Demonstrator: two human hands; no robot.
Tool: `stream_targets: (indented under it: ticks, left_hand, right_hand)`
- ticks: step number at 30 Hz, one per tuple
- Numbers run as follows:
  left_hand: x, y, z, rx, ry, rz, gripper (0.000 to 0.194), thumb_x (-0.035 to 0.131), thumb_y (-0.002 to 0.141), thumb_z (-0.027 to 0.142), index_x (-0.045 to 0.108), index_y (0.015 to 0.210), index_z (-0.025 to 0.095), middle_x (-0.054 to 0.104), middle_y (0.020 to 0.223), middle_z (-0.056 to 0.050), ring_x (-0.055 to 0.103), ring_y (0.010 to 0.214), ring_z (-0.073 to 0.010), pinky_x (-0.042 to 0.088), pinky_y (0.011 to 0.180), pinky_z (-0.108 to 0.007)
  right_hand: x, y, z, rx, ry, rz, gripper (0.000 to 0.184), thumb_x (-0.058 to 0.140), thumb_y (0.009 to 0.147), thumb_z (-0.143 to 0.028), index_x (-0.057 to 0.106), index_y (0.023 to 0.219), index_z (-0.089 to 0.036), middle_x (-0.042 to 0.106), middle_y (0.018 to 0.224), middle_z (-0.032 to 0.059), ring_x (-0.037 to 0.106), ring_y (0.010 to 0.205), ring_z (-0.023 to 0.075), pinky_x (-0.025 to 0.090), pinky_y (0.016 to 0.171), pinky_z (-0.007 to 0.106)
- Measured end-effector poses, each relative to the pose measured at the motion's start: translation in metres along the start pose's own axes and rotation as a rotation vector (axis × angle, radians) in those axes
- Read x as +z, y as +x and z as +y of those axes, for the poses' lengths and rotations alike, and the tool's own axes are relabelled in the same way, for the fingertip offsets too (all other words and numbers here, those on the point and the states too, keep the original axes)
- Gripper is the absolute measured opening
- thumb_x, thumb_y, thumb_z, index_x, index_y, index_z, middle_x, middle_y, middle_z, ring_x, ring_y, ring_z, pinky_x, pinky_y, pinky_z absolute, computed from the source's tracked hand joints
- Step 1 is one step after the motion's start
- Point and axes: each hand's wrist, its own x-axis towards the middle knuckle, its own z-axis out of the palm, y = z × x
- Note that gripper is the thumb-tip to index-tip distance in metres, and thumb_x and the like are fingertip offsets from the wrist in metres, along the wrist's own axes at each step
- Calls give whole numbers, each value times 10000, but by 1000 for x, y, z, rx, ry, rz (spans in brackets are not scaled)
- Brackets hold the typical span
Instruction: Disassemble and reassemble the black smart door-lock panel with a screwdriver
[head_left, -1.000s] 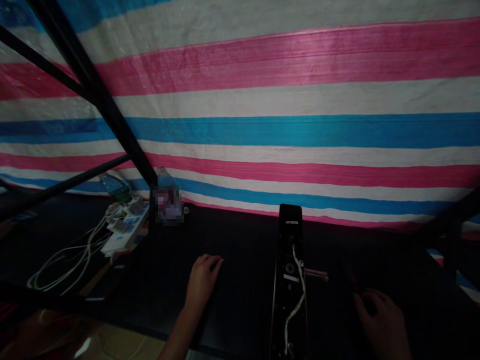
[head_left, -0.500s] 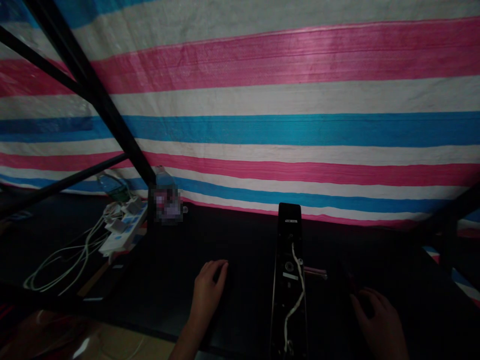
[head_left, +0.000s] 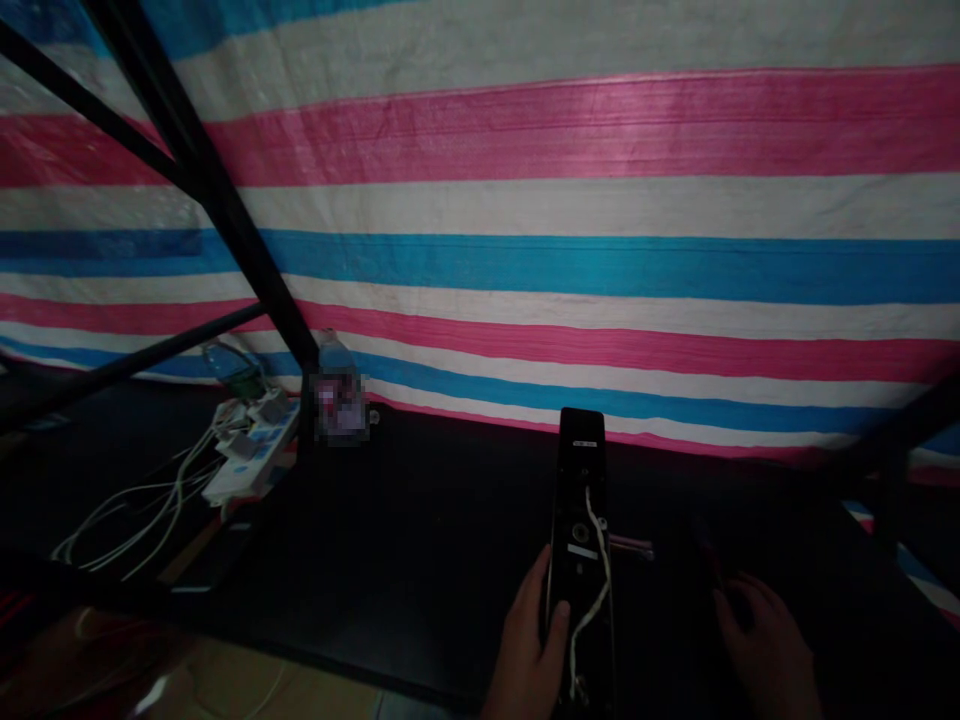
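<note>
A long, narrow black panel [head_left: 564, 590] with rounded top corners stands or lies on the black table, a white cable [head_left: 594, 600] running down its face. A round fitting and small white labels show on that face. My left hand [head_left: 529, 640] grips its left edge, thumb over the face and fingers along the side. My right hand [head_left: 769, 645] is closed on a thin dark tool [head_left: 711, 560], its kind lost in the gloom, apart from the panel on the right. Pinkish wires [head_left: 631, 546] stick out from the panel's right side.
On the left are a white power strip [head_left: 251, 468] with plugs and looped pale cables [head_left: 176, 500]. A bottle [head_left: 337, 355], partly blurred, stands by a black metal post [head_left: 247, 250]. Striped sheeting [head_left: 570, 265] hangs behind the black table [head_left: 420, 560].
My left hand has moved right from the bare table to the panel and taken hold of its left edge. My right hand stays in nearly the same place with its dark tool.
</note>
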Motion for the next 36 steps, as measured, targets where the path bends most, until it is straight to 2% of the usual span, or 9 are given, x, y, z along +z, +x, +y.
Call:
stream_targets:
  ticks: [6, 14, 17, 19, 22, 25, 29, 32, 36]
  left_hand:
    - [5, -1, -9, 22, -10, -65, 572, 366, 1025, 415, 302, 1557, 216, 348, 1611, -76, 318, 1482, -232, 230, 1234, -443]
    - [4, 0, -10, 30, -35, -50, 566, 400, 1016, 419, 320, 1550, 248, 347, 1612, -61, 314, 1484, -236, 226, 1236, -442]
    - [4, 1, -11, 28, -29, -46, 568, 403, 1014, 432, 344, 1542, 230, 367, 1602, -74, 330, 1477, -239, 235, 1235, -444]
    - [5, 1, -12, 29, -29, -38, 570, 405, 1013, 441, 359, 1536, 221, 383, 1593, -84, 345, 1469, -248, 248, 1231, -451]
    - [5, 1, -13, 28, -26, -28, 571, 403, 1010, 454, 376, 1529, 218, 401, 1583, -91, 358, 1462, -258, 255, 1228, -462]
    - [5, 1, -12, 26, -35, -26, 575, 399, 1011, 460, 374, 1530, 212, 394, 1587, -91, 346, 1469, -254, 242, 1232, -457]
    - [5, 1, -11, 35, -52, -20, 571, 414, 1008, 458, 384, 1525, 218, 403, 1583, -86, 359, 1462, -250, 248, 1229, -447]
    - [4, 3, -13, 43, -47, -15, 561, 423, 1005, 446, 395, 1519, 223, 424, 1570, -85, 380, 1451, -249, 257, 1224, -441]
    - [3, 5, -16, 37, -38, -10, 557, 432, 998, 443, 410, 1510, 224, 448, 1554, -83, 401, 1439, -244, 271, 1215, -421]
  right_hand:
    - [-3, 16, 10, 29, -26, -60, 490, 402, 817, -563, 673, 905, -165, 658, 1143, 193, 624, 1059, 366, 503, 885, 513]
    - [3, 30, 18, 43, -5, -47, 470, 431, 809, -561, 667, 912, -167, 652, 1138, 185, 629, 1037, 363, 509, 829, 503]
    - [-2, 31, 12, 51, 27, -24, 491, 442, 795, -568, 671, 931, -155, 650, 1125, 198, 622, 1040, 377, 506, 852, 531]
    - [-12, 28, -5, 9, 66, 77, 506, 446, 808, -563, 670, 941, -129, 638, 1128, 226, 596, 1089, 393, 483, 917, 552]
    - [-31, 23, -54, -94, 206, 229, 445, 474, 862, -521, 665, 960, -131, 639, 1138, 218, 598, 1092, 361, 462, 981, 522]
    - [-37, 25, -119, -183, 473, 121, 345, 521, 912, -475, 662, 1031, -184, 674, 1118, 156, 640, 1041, 299, 503, 942, 475]
    - [-14, 46, -187, -335, 622, -57, 424, 538, 938, -442, 594, 1288, -208, 552, 1387, 152, 534, 1272, 297, 449, 1057, 523]
    - [10, 64, -211, -416, 610, -73, 446, 556, 937, -414, 582, 1338, -221, 445, 1514, 137, 409, 1398, 318, 328, 1152, 585]
    - [25, 75, -219, -476, 617, -81, 330, 538, 952, -354, 667, 1234, -241, 430, 1544, 97, 391, 1417, 323, 330, 1146, 606]
